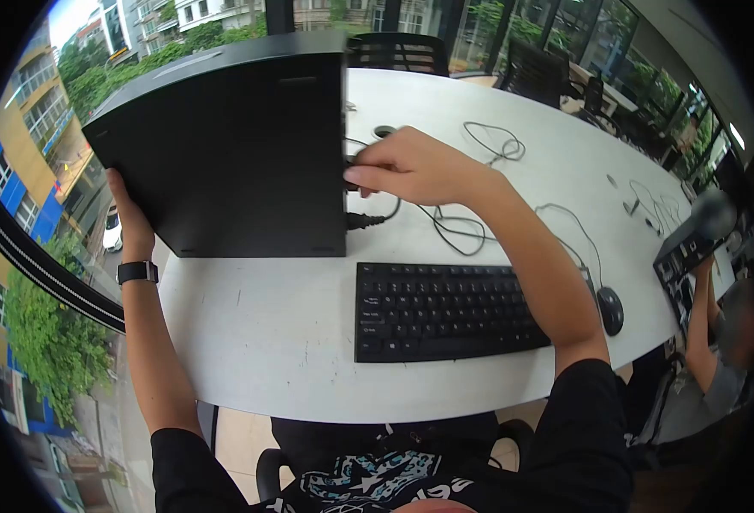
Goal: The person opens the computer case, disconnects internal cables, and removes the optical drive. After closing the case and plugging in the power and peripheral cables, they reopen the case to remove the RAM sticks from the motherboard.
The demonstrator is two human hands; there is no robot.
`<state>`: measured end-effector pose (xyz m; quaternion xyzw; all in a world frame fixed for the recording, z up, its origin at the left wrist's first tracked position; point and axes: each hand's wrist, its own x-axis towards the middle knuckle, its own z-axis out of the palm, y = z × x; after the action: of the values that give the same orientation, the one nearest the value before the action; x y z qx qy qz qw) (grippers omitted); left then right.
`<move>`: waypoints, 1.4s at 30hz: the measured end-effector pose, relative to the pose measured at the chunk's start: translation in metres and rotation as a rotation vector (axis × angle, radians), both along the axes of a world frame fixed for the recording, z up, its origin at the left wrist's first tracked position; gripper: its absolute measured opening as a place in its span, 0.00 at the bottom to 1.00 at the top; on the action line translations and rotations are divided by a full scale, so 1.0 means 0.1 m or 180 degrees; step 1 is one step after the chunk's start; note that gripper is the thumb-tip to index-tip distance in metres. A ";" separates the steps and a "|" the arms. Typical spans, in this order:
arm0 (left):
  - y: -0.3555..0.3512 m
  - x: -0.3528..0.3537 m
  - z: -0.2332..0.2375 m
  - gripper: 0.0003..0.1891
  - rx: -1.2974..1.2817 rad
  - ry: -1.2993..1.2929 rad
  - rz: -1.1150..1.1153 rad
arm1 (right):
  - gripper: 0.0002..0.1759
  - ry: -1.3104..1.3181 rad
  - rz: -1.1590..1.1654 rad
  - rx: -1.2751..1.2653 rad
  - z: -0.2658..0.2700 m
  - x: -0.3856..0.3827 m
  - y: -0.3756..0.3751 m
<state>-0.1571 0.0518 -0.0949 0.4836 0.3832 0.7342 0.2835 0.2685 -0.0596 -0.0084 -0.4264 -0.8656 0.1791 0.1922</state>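
A black desktop computer tower (248, 162) stands on the left part of the white table, its broad side facing me. My left hand (129, 209), with a dark band on the wrist, holds the tower's left edge; part of the hand is hidden behind the case. At the tower's right edge, my right hand (398, 167) is closed in a pinch on a dark cable plug (353, 184), mostly covered by the fingers. Just below it, a black power plug (364, 221) sits at the same edge, its cord curving away. The ports themselves are out of sight.
A black keyboard (445, 312) lies in front of me, with a mouse (610, 309) to its right. Loose cables (462, 235) spread over the white table (266, 342). At the right, another person (719, 333) handles a second dark computer case (689, 244). Windows line the left.
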 end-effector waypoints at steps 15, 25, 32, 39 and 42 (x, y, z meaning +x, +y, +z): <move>-0.06 -0.01 -0.03 0.51 -0.0230 0.0119 -0.0083 | 0.13 0.0848 -0.1793 0.1972 -0.45 2.18 -0.82; 0.08 -0.14 -0.02 0.43 -0.0080 -0.0314 -0.0084 | 0.14 0.2008 -0.2208 -0.0902 -0.59 2.50 -1.39; 0.12 -0.24 -0.03 0.41 -0.0016 -0.0121 0.0160 | 0.19 -0.0311 -0.2728 -0.1369 -0.63 2.58 -1.35; -0.07 0.01 0.08 0.41 -0.0280 -0.0008 0.0553 | 0.18 -0.0369 -0.2774 -0.0936 -0.78 2.61 -1.37; -0.11 0.09 0.13 0.43 -0.0402 -0.0226 0.0487 | 0.16 -0.0377 -0.2434 -0.0843 -0.81 2.60 -1.32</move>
<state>-0.1481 0.0409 -0.0820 0.4078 0.4542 0.7447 0.2699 0.5284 -0.1916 -0.0893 -0.7481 -0.6237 0.1798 0.1382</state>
